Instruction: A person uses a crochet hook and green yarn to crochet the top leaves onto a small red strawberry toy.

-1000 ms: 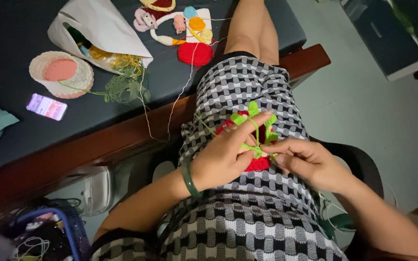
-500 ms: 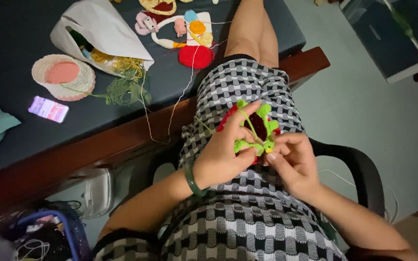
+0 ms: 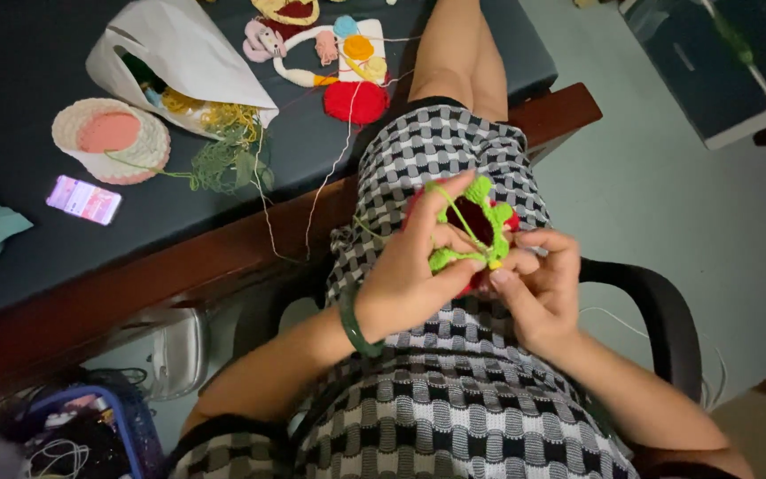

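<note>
My left hand point(image 3: 414, 279) has tilted the red and green crocheted piece point(image 3: 476, 226) up; my right hand point(image 3: 538, 284) still pinches its lower edge, stitching on.

Lap: crochet piece point(image 3: 476, 226) held over it, between the left hand point(image 3: 414, 275) and the right hand point(image 3: 538, 284), the two hands touching at the piece; yarn strand point(image 3: 330, 177) running from it up onto the tabletop point(image 3: 11, 106).

Tabletop, upper left of the lap: paper bag point(image 3: 179, 58) at the back; round coaster point(image 3: 110, 137) to its left; phone point(image 3: 83, 199) before the coaster; loose yarn tangle point(image 3: 228, 160) before the bag; crocheted figures point(image 3: 321, 44) to the bag's right, round disc point(image 3: 355, 100) just before them.

Floor, below the tabletop edge: basket point(image 3: 90, 430).
</note>
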